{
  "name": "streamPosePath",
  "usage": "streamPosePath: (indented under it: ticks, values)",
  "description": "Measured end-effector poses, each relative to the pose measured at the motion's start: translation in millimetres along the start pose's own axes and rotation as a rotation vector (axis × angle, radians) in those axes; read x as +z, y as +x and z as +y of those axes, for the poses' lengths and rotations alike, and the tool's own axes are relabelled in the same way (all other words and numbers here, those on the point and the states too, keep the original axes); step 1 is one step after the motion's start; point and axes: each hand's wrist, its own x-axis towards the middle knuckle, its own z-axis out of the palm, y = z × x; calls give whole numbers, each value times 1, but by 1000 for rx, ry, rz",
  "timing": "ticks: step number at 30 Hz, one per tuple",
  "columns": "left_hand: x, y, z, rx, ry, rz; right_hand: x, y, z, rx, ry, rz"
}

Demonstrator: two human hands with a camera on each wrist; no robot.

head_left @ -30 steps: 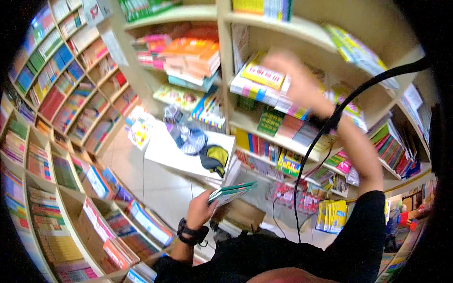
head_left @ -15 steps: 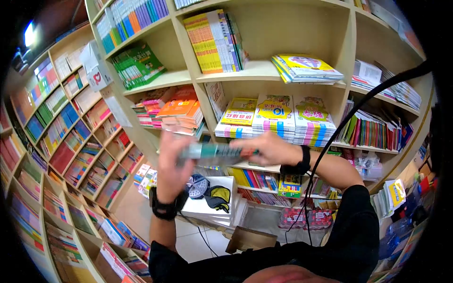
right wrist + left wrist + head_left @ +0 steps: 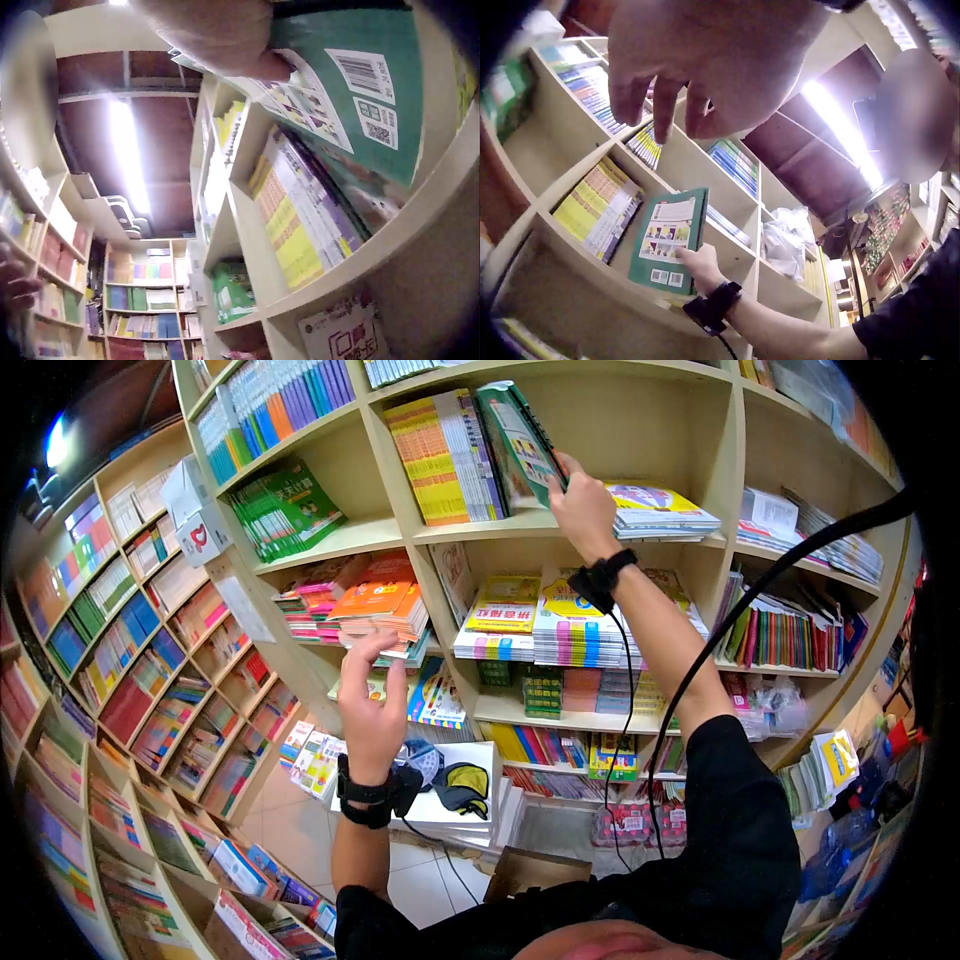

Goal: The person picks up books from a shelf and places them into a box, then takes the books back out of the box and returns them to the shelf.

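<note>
The right hand (image 3: 583,510) grips a green book (image 3: 520,445) by its edge, held upright at an upper shelf, just right of a row of yellow and white books (image 3: 436,460). In the right wrist view the green cover (image 3: 375,97) with barcodes stands beside that row, and the thumb presses on it. The left wrist view shows the right hand (image 3: 698,268) pinching the green book (image 3: 664,244) at its side. Raised in front of the orange books (image 3: 380,600), the left hand (image 3: 372,710) holds nothing, its fingers loosely bent.
Flat stacks of books (image 3: 655,510) lie right of the green book. Below are stacks of yellow and white workbooks (image 3: 500,622). A white table (image 3: 478,760) with a cap (image 3: 420,760) stands lower down, beside a cardboard box (image 3: 535,872). Black cables (image 3: 780,575) cross the view.
The right hand has carried the green book up to the upper shelf. The left hand, which was at the green books half a second ago, has let go and is lower now.
</note>
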Motion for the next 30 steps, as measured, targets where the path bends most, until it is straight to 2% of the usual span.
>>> streamPosePath:
  ticks: [1,2,5,6,7,9,11,13,14,17,18,22,25,27,29,30]
  values:
    - [-3,-5,-4,-19,-4,-52,11,8,6,110,-60,-87]
    - [-7,-4,3,-45,-6,-5,36,20,14,156,-99,-115]
    - [-17,-10,-2,-63,48,-7,70,34,16,180,-98,-10]
    - [-19,-12,-5,-64,40,1,81,38,14,240,-67,-59]
    - [-20,-14,-3,-62,41,1,93,38,15,240,-66,-57]
    - [-20,-16,-7,-127,35,-3,121,35,24,268,-45,-195]
    - [-20,-20,-16,-78,93,-5,127,35,23,288,-36,-230]
    - [-20,-23,-19,-77,90,-25,132,36,23,228,189,-227]
    - [-16,-26,-23,-97,81,-36,134,32,30,238,175,-244]
    - [-5,-24,-30,-132,20,-42,129,42,44,64,441,-444]
    - [-2,-24,-30,-150,-6,-64,125,44,49,66,436,-442]
    - [10,-25,-40,-143,-20,-108,97,54,52,360,547,-868]
    - [16,-28,-51,-136,-30,-131,103,60,51,275,445,-925]
    - [18,-29,-52,-146,-44,-141,111,56,52,252,449,-859]
    - [21,-30,-53,-182,-63,-114,134,54,58,239,253,-630]
    - [21,-30,-51,-139,-19,-141,150,59,68,171,149,-623]
